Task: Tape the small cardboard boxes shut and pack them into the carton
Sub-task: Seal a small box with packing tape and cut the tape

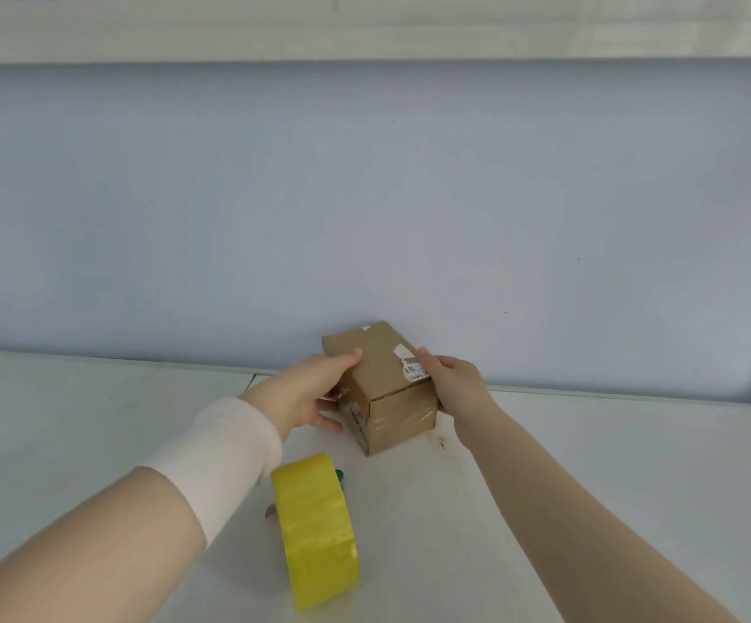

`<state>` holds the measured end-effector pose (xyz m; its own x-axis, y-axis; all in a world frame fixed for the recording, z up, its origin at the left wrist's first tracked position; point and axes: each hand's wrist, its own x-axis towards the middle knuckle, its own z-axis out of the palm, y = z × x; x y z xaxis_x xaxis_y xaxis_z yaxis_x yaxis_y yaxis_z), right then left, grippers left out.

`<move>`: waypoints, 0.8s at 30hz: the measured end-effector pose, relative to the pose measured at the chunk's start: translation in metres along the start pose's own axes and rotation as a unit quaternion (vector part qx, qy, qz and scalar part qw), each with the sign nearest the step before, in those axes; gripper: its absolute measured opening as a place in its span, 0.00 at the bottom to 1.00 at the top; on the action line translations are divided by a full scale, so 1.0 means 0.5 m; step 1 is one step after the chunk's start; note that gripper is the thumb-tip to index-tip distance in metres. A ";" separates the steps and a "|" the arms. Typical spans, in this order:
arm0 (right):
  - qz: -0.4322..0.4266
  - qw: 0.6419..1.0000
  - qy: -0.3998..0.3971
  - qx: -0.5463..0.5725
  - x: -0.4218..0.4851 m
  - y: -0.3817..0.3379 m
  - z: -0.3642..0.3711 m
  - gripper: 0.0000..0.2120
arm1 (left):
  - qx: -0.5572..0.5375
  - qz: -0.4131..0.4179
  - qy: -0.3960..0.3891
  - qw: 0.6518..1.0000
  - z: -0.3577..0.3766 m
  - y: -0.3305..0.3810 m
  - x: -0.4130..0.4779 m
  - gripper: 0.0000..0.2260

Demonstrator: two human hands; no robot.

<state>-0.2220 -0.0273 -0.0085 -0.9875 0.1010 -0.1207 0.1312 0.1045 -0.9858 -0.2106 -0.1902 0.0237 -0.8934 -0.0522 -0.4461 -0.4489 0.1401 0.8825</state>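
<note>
A small brown cardboard box [382, 379] stands on the white table [589, 465] close to the wall, with a white barcode label on top and clear tape across its near end. My left hand [315, 388] grips its left side, thumb on the top edge. On the opposite side my right hand [452, 382] holds the box, fingers curled over the upper corner. A thick yellow roll of tape [317, 514] stands on its edge on the table in front of the box, below my left forearm. No carton is in view.
A pale blue wall [364, 195] rises directly behind the box. A small green object [340, 476] peeks out behind the tape roll, and a small metallic tip [270, 511] shows at the roll's left. A white sleeve band covers my left wrist.
</note>
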 end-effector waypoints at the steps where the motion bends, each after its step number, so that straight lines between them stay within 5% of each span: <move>1: -0.009 1.000 0.005 0.009 -0.006 -0.004 -0.004 0.11 | -0.009 0.000 -0.001 1.000 -0.001 0.007 -0.002 0.26; 7: -0.093 0.992 0.025 0.085 -0.078 -0.043 -0.067 0.08 | -0.063 0.065 -0.074 0.993 0.019 0.067 -0.064 0.27; 12: -0.089 0.988 0.003 0.130 -0.171 -0.087 -0.170 0.13 | 0.004 0.276 -0.007 0.961 0.096 0.067 -0.148 0.50; 14: -0.048 0.989 -0.027 0.137 -0.203 -0.091 -0.216 0.21 | 0.117 0.410 0.027 0.904 0.131 0.034 -0.177 0.54; 18: 0.020 0.982 -0.123 0.142 -0.263 -0.077 -0.302 0.43 | 0.284 0.635 0.066 0.715 0.183 -0.048 -0.214 0.49; 22: 0.051 0.961 -0.184 0.200 -0.319 -0.039 -0.354 0.36 | 0.361 0.717 0.080 0.591 0.225 -0.105 -0.254 0.44; 24: 0.049 0.957 -0.196 0.210 -0.343 -0.017 -0.369 0.26 | 0.391 0.718 0.066 0.572 0.241 -0.127 -0.273 0.44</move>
<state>-0.0375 0.1369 0.0420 -0.9399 -0.2967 -0.1691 0.2602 -0.3015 -0.9173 -0.0582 -0.0729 0.0106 -0.3479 0.6051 0.7161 0.8478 0.5292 -0.0353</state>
